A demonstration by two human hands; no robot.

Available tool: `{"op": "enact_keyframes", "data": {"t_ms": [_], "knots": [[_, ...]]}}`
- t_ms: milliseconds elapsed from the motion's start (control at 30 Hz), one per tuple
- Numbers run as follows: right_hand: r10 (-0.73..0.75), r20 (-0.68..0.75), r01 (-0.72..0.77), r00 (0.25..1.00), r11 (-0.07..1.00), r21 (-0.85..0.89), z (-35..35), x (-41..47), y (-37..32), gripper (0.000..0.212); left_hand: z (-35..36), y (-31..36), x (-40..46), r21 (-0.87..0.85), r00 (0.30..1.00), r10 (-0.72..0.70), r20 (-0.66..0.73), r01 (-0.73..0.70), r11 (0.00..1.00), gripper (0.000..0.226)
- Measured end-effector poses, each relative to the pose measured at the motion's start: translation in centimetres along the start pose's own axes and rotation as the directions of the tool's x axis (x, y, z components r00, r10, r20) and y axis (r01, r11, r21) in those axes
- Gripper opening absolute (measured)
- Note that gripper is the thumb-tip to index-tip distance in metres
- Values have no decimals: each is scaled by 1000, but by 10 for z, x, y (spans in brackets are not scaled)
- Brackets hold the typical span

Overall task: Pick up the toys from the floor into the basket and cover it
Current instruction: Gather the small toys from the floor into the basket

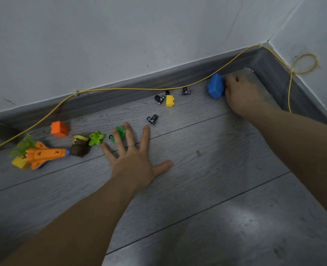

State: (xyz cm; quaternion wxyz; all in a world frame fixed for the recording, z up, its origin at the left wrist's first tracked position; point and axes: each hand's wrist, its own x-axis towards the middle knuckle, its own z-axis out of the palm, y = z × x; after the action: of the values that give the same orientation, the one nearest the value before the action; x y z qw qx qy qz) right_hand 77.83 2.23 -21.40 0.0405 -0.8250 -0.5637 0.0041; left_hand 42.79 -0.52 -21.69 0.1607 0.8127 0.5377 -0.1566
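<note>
Toys lie scattered on the grey floor along the skirting. My right hand (243, 93) grips a blue toy (216, 86) in the far corner. My left hand (134, 152) lies flat on the floor with spread fingers, its fingertips over a green toy (120, 132). To the left lie a green flower piece (96, 138), a brown and yellow toy (80, 146), an orange block (59, 129), an orange shuttle (43, 154) and a yellow block (19, 162). A yellow brick (170, 101) and several small black wheel pieces (152, 119) lie in the middle. No basket is in view.
A yellow cable (120, 89) runs along the skirting board and loops up the right wall (304, 63). White walls meet at the corner on the right. The grey plank floor (197, 198) stretches towards me.
</note>
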Motion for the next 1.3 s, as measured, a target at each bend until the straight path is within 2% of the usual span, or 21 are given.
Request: {"op": "enact_keyframes", "data": {"t_ms": [100,167,267,300,367,467,533,633,1067,1233,1267,1300], "knots": [[18,-19,-17,1000,999,33,0,-4,3,27,0,1,0,-7,1000,2,-4,-2,1000,114],[92,-110,-72,990,983,172,0,-7,0,26,0,0,-1,-8,1000,4,-4,-4,1000,114],[351,-241,-199,905,849,489,-8,-5,-14,24,1,0,0,-15,1000,5,-8,-6,1000,115],[390,-264,-199,882,817,540,-10,-2,-21,25,1,1,0,-14,1000,5,-8,-5,1000,115],[356,-280,-155,891,821,549,-10,2,-37,26,0,1,0,-8,1000,2,-3,-2,1000,115],[243,-159,-143,957,872,468,-1,0,-58,32,-1,0,-1,-9,1000,1,9,-1,1000,115],[254,-81,-208,964,906,368,4,-2,-66,42,-1,1,-2,-8,1000,2,7,-2,1000,114],[274,-94,-237,957,927,291,5,1,-75,49,-2,1,-1,-2,1000,2,7,-2,1000,114],[302,34,-286,953,854,435,-5,-16,-86,50,0,1,-2,-16,1000,7,-15,-8,1000,114],[315,151,-344,937,761,549,-15,-21,-92,43,0,0,-1,-16,1000,10,-16,-10,1000,115],[322,194,-370,927,698,612,-18,-22,-95,44,0,1,-1,-17,1000,11,-18,-11,1000,115],[328,249,-404,911,590,699,-20,-23,-97,44,1,1,-2,-17,1000,10,-20,-11,1000,115]]}}
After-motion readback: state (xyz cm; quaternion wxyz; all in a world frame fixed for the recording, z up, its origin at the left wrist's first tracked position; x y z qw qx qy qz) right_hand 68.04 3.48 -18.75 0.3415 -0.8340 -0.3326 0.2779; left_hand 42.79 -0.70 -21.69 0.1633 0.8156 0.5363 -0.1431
